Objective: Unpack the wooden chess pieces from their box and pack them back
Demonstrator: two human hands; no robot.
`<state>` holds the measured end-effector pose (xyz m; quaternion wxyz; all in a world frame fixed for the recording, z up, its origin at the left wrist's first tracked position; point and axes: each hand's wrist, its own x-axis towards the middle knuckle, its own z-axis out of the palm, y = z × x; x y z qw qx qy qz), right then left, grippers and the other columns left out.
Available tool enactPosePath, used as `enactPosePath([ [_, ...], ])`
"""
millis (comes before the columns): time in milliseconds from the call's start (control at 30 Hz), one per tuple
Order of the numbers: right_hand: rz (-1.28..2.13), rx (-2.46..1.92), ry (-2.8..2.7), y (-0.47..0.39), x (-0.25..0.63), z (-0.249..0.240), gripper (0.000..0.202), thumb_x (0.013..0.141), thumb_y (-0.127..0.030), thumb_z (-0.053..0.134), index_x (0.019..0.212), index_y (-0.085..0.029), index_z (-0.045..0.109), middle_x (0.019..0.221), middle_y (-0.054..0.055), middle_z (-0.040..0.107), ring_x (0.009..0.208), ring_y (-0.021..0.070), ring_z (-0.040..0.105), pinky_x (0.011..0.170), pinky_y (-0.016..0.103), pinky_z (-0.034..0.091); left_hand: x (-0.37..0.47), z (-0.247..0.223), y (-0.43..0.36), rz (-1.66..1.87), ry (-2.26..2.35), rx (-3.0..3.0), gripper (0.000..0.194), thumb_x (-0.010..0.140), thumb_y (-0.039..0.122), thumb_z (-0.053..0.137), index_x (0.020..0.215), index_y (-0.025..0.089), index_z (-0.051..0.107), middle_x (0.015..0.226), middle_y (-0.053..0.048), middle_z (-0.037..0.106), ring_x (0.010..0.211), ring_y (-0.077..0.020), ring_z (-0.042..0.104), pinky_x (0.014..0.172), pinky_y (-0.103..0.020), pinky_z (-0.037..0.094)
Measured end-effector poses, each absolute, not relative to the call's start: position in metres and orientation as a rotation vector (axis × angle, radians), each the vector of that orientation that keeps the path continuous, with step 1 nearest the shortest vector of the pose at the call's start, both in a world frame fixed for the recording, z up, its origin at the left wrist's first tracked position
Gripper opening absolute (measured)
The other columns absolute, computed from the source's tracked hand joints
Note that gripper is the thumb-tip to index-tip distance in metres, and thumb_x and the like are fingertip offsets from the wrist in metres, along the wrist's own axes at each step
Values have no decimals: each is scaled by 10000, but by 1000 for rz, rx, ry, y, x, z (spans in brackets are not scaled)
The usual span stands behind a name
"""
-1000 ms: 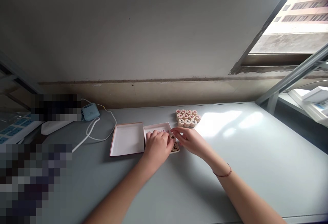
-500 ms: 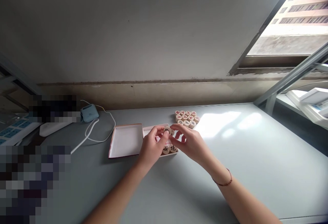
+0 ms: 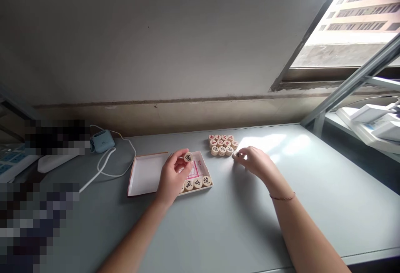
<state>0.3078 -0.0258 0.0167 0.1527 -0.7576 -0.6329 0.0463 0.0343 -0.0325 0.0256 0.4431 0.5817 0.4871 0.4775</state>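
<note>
Left hand pinches one disc; below it, a box shows four. Right hand pinches another disc; to its left, eleven disc tops and, farther, one blue gadget.

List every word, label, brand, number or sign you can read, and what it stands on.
None reads surely enough to quote.
Black characters on the near-row pieces in the box: too small.
Black character on the held piece in the left hand: too small.
Black mark on the fingertip piece at the right hand: partly covered.
Red and black characters on the grouped pieces: too small.
Blue device: nothing legible.
</note>
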Motion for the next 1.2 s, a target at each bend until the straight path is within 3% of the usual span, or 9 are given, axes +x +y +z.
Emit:
enactPosePath([
  [133,218,-1951,-1751,-38,272,40,372,844,-464,544,1102,-203,605,1020,100,652,671,176,603,594,290,445,38,21,-39,1154,1223,1891,236,823,274,636,1052,217,622,924,-20,660,739,-128,629,743,-276,540],
  [233,636,-1572,-1897,-52,231,53,349,856,-503,545,1051,-220,602,925,46,672,590,124,574,554,250,454,44,18,-46,1181,1185,2162,179,844,232,617,1020,208,607,889,-18,663,725,-135,624,700,-263,532],
  [333,669,-1472,-1982,-63,206,56,232,876,-430,539,873,-214,621,780,17,653,558,110,545,512,228,423,49,18,-51,1184,1176,2277,162,851,178,597,1010,204,591,853,-14,664,737,-142,629,684,-249,525],
  [400,632,-1455,-1986,-63,208,56,208,887,-391,522,856,-213,626,751,15,644,565,111,553,520,226,432,48,19,-51,1162,1172,2329,168,861,185,595,1027,207,587,858,-15,662,756,-147,631,708,-252,524],
  [600,233,-1811,-1793,-37,277,42,200,818,-352,523,892,-218,651,922,68,650,613,150,602,601,292,462,20,22,-32,823,1624,2428,226,885,260,550,1089,235,646,1066,-82,568,956,-231,580,883,-372,482],
  [700,153,-2013,-1763,-26,302,27,177,777,-344,529,862,-216,617,845,58,649,642,179,588,608,302,434,4,20,-22,530,1876,2275,289,887,241,498,1131,248,653,1056,-93,537,945,-240,590,820,-346,486],
  [833,194,-2111,-1783,-23,306,13,110,774,-334,501,803,-228,505,828,42,643,684,188,562,599,281,399,-4,21,-15,263,1844,2134,357,892,204,407,1156,275,636,990,-57,607,832,-202,628,733,-297,467],
  [1033,271,-2263,-1769,-23,302,11,145,771,-329,498,866,-245,426,846,37,625,686,193,558,569,264,367,0,22,-12,283,1755,2133,316,880,169,360,925,251,662,921,-11,701,847,-195,643,696,-263,421],
  [1200,267,-2225,-1752,-19,304,8,139,781,-306,493,878,-253,408,773,16,631,677,196,562,556,257,347,3,20,-11,329,1800,2078,296,866,164,373,887,254,654,848,2,720,777,-192,647,650,-254,401],
])
